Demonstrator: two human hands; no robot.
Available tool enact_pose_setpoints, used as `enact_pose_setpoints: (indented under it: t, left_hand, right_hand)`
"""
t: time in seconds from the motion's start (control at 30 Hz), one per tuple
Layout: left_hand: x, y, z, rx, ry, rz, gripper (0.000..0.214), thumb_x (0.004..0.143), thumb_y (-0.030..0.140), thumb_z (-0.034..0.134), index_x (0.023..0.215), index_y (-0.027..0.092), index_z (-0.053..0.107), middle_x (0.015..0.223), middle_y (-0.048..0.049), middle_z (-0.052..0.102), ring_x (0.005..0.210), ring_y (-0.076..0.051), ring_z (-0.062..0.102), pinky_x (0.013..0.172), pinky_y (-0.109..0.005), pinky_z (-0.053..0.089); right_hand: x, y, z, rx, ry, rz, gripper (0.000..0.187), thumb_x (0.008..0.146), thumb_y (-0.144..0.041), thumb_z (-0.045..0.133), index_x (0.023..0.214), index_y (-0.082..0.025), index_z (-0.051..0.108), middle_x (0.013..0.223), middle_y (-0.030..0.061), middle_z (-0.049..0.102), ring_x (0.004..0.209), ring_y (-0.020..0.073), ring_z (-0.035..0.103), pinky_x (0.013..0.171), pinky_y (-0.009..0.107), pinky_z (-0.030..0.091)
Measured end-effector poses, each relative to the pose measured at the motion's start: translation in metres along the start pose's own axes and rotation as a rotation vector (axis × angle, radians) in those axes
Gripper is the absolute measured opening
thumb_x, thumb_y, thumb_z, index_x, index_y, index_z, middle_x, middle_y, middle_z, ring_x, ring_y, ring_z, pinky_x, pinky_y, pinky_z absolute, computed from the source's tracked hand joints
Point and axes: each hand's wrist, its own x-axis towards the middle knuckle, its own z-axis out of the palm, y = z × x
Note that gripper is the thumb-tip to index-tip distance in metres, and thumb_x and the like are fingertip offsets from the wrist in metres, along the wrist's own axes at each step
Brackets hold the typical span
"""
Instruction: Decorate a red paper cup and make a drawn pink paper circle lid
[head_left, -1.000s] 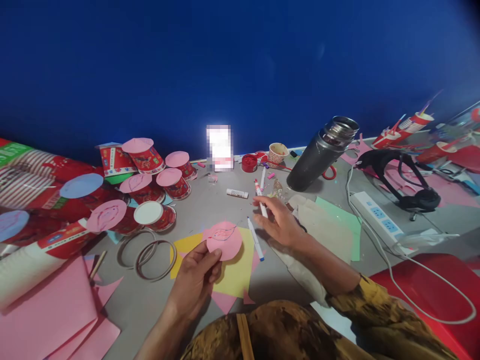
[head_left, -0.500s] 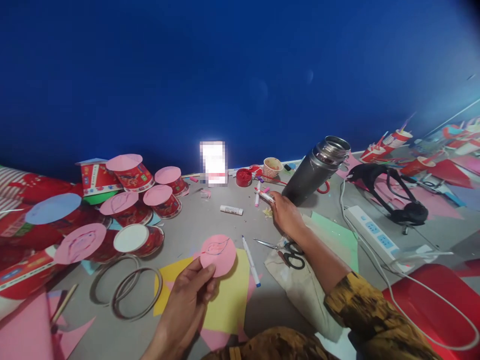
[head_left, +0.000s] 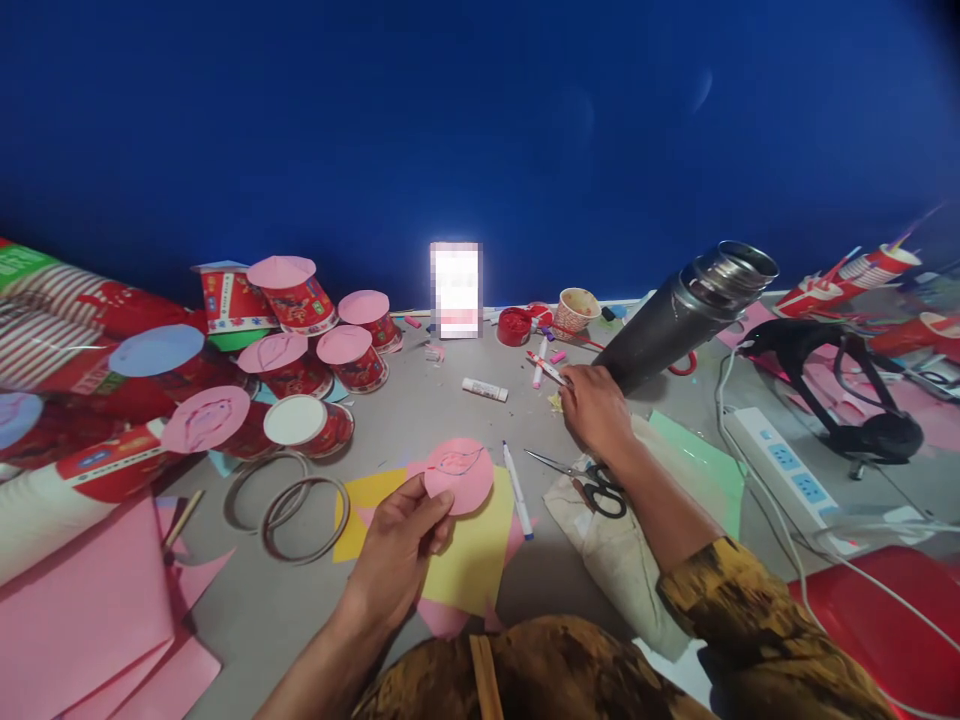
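Note:
My left hand [head_left: 409, 535] pinches the lower edge of a pink paper circle [head_left: 469, 488] between thumb and fingers. Dark blue and red lines are drawn on the circle. Further out on the table, my right hand [head_left: 598, 408] has its fingers closed on the end of a white marker with a red tip [head_left: 547, 368]. This marker lies across a white and pink marker [head_left: 539, 366]. A white marker with a blue end [head_left: 517, 490] rests right of the circle, beside yellow paper [head_left: 472, 565]. Black-handled scissors [head_left: 600, 492] lie below my right wrist.
Red paper cups topped with paper circles [head_left: 296, 295] crowd the left. Tape rings [head_left: 306, 518] lie before them. A glue stick [head_left: 484, 389] sits mid-table. At right are a dark flask [head_left: 667, 325], a power strip [head_left: 780, 465] and black headgear [head_left: 840, 400]. A blue wall [head_left: 375, 130] stands behind.
The view has shifted, so the table appears further right and higher. The red-tipped marker has moved slightly left across the pink one with my right hand. My left hand still holds the circle.

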Motion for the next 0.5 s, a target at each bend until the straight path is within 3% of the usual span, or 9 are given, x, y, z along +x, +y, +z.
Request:
enact_pose_setpoints:
  t: [0.17, 0.5]
  left_hand:
    - [0.001, -0.003, 0.002, 0.016, 0.023, 0.023, 0.040, 0.062, 0.039, 0.095, 0.076, 0.016, 0.066, 0.059, 0.0046, 0.056, 0.051, -0.006, 0.040, 0.049, -0.022, 0.028]
    - [0.001, -0.002, 0.003, 0.027, 0.035, 0.014, 0.040, 0.062, 0.039, 0.095, 0.076, 0.016, 0.065, 0.058, 0.0046, 0.057, 0.050, -0.007, 0.042, 0.049, -0.022, 0.030]
  right_hand:
    - [-0.009, -0.002, -0.005, 0.057, 0.131, -0.049, 0.019, 0.101, -0.021, 0.056, 0.110, -0.018, 0.073, 0.111, 0.0121, 0.078, 0.102, 0.0312, 0.063, 0.095, 0.041, 0.047]
    - [-0.013, 0.001, -0.007, 0.157, 0.149, -0.034, 0.019, 0.099, -0.023, 0.057, 0.094, -0.021, 0.075, 0.097, 0.0096, 0.080, 0.092, 0.0288, 0.066, 0.087, 0.038, 0.048]
